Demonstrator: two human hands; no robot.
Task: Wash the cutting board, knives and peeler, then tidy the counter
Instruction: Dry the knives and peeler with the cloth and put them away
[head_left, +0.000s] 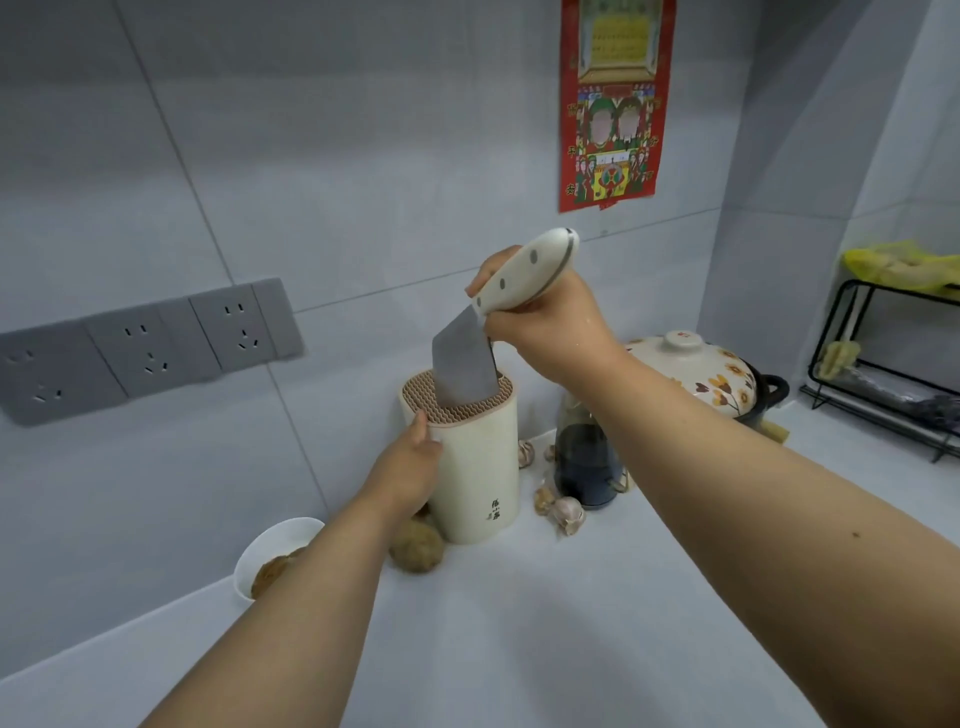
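Observation:
A cream knife holder (478, 467) with a honeycomb top stands on the white counter (597, 613) near the back wall. My right hand (550, 322) grips the white riveted handle of a cleaver (465, 364). The cleaver's grey blade points down, with its lower part sunk into the holder's top. My left hand (413, 467) grips the holder's left side, thumb near the rim. No cutting board or peeler is in view.
A dark glass bottle (589, 457) and garlic bulbs (566, 512) sit right of the holder. A flowered clay pot (711, 379) and a black wire rack (883, 374) stand at the right. A brown lump (415, 545) and a white bowl (262, 553) are at the left, below wall sockets (150, 348).

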